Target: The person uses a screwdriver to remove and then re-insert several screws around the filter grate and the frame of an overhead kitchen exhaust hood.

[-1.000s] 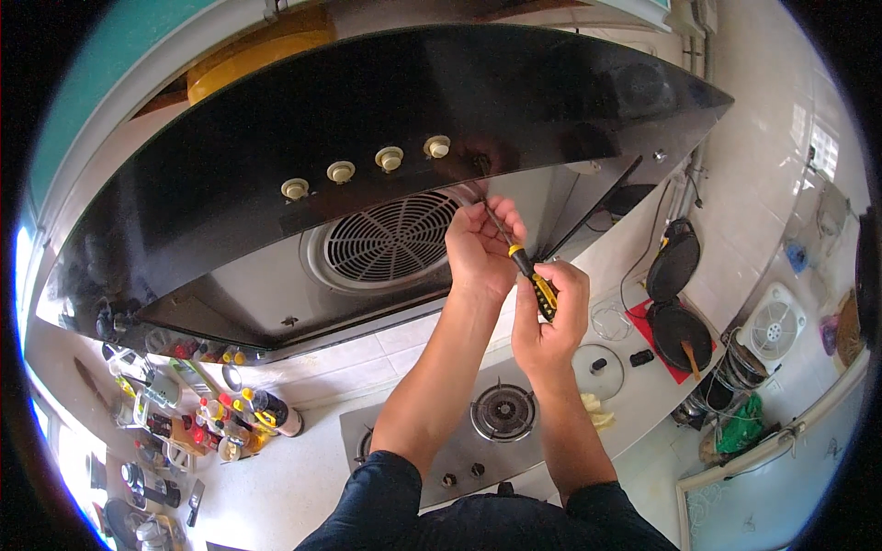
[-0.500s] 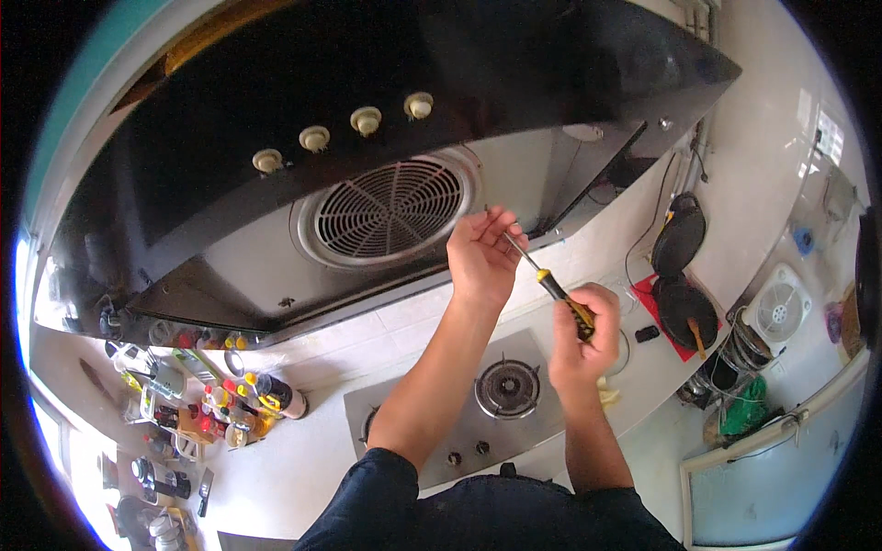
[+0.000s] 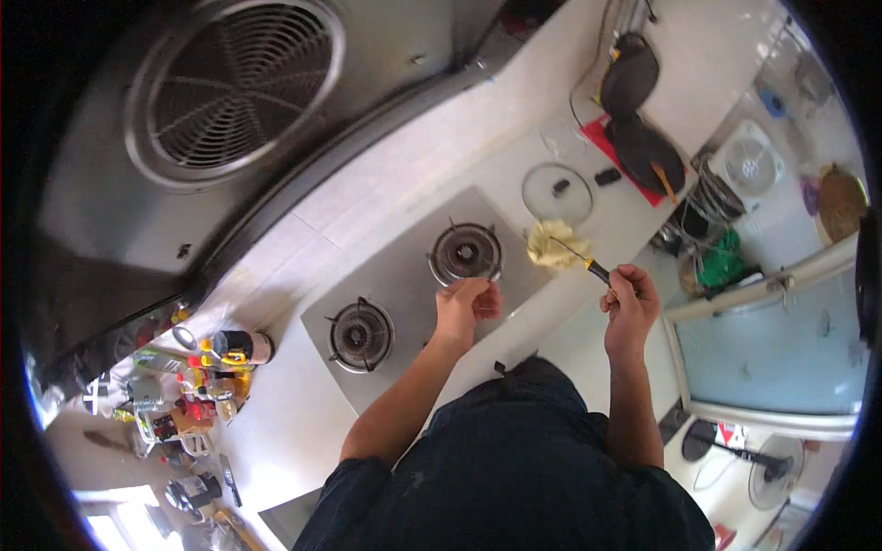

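My right hand (image 3: 632,301) grips a screwdriver (image 3: 598,271) by its black and yellow handle. Its thin metal shaft points up and left, with the tip in front of a crumpled pale yellow cloth (image 3: 549,253) on the counter. My left hand (image 3: 464,310) is over the front of the gas hob (image 3: 413,266), just below the right burner (image 3: 466,252). Its fingers are curled together, and whatever may be in them is too small to make out. Above on the left is the black range hood with its round vent grille (image 3: 243,87).
A glass lid (image 3: 558,195) lies beyond the cloth, near an open black electric pan (image 3: 648,151) on a red mat. Bottles (image 3: 216,372) and a knife (image 3: 230,479) are at the left of the counter. On the right stands a frosted glass panel (image 3: 767,340).
Both hands have come down from under the hood to above the hob and counter, the right one with the screwdriver. My left hand has left the screwdriver's shaft. The view has turned down and right.
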`<control>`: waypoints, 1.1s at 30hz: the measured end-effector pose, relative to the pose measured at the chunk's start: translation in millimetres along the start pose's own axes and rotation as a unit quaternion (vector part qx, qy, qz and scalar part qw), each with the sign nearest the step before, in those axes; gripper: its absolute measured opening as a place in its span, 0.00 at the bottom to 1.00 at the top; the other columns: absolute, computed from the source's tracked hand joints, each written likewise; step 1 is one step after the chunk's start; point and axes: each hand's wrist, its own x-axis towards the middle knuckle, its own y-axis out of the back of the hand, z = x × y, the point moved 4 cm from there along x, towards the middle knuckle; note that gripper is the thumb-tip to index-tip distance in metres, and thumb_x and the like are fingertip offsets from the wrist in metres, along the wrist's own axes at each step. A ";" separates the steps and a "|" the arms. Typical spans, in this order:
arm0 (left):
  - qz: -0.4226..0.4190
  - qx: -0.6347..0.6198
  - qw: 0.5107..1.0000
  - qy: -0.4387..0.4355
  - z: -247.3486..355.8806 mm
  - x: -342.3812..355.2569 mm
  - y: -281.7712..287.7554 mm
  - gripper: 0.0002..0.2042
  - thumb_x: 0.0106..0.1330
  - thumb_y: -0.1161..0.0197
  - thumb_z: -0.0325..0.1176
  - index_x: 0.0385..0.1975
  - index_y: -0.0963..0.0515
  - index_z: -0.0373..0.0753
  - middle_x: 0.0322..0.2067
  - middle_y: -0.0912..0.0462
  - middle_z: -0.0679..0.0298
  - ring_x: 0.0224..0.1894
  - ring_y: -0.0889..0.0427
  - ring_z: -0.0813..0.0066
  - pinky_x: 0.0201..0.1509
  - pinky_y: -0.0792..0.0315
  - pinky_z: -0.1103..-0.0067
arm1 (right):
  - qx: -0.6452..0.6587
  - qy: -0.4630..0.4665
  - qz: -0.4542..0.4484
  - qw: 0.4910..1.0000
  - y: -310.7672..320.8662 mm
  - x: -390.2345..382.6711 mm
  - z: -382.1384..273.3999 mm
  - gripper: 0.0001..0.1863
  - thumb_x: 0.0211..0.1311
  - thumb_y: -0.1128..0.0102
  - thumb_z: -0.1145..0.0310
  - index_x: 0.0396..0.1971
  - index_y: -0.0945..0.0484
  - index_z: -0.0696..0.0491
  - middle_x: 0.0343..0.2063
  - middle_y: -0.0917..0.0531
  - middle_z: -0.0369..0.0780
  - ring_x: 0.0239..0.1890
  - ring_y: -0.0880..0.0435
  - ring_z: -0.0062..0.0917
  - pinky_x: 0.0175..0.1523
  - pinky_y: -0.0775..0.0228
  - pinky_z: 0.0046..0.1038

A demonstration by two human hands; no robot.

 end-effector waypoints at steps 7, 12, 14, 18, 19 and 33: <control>0.056 0.070 0.987 0.137 -110.0 38.1 -2.3 0.10 0.67 0.39 0.34 0.35 0.17 0.32 0.30 0.14 0.56 0.29 0.16 0.68 0.33 0.19 0.72 | -0.098 -0.105 0.028 0.989 74.5 -9.2 55.2 0.07 0.64 0.34 0.75 0.41 0.19 0.58 0.24 0.23 0.34 0.21 0.27 0.16 0.27 0.33 0.23; 0.119 0.086 0.981 0.127 -133.4 96.7 -17.7 0.09 0.65 0.37 0.34 0.33 0.16 0.33 0.27 0.14 0.58 0.25 0.16 0.72 0.30 0.20 0.74 | -0.154 -0.172 -0.012 0.973 100.7 41.5 88.0 0.07 0.63 0.33 0.75 0.39 0.19 0.60 0.24 0.22 0.34 0.21 0.27 0.16 0.26 0.33 0.23; 0.170 0.077 0.975 0.120 -143.5 121.1 -22.0 0.08 0.65 0.36 0.33 0.31 0.17 0.34 0.26 0.15 0.60 0.24 0.17 0.74 0.27 0.21 0.76 | -0.203 -0.216 -0.026 0.955 109.8 63.5 100.8 0.08 0.62 0.33 0.76 0.39 0.19 0.61 0.24 0.21 0.35 0.21 0.26 0.17 0.27 0.34 0.22; 0.237 0.091 0.964 0.074 -159.8 190.0 -34.2 0.09 0.65 0.38 0.32 0.28 0.18 0.33 0.23 0.16 0.60 0.21 0.19 0.75 0.24 0.23 0.77 | -0.211 -0.264 -0.092 0.937 118.7 119.6 121.3 0.07 0.62 0.32 0.76 0.38 0.18 0.60 0.24 0.21 0.34 0.21 0.26 0.15 0.26 0.34 0.20; 0.251 0.089 0.961 0.080 -163.8 207.0 -37.0 0.09 0.65 0.38 0.32 0.28 0.18 0.33 0.23 0.16 0.60 0.21 0.19 0.75 0.24 0.23 0.77 | -0.249 -0.257 -0.103 0.928 120.2 134.4 123.4 0.06 0.63 0.32 0.76 0.39 0.19 0.59 0.24 0.22 0.33 0.22 0.27 0.14 0.27 0.35 0.20; 0.343 0.154 0.924 0.067 -194.0 292.3 -27.9 0.11 0.69 0.40 0.28 0.27 0.18 0.28 0.19 0.19 0.60 0.16 0.22 0.74 0.18 0.28 0.76 | -0.341 0.037 -0.364 0.866 29.8 241.1 206.4 0.07 0.64 0.35 0.77 0.40 0.22 0.56 0.38 0.20 0.44 0.41 0.18 0.37 0.47 0.25 0.33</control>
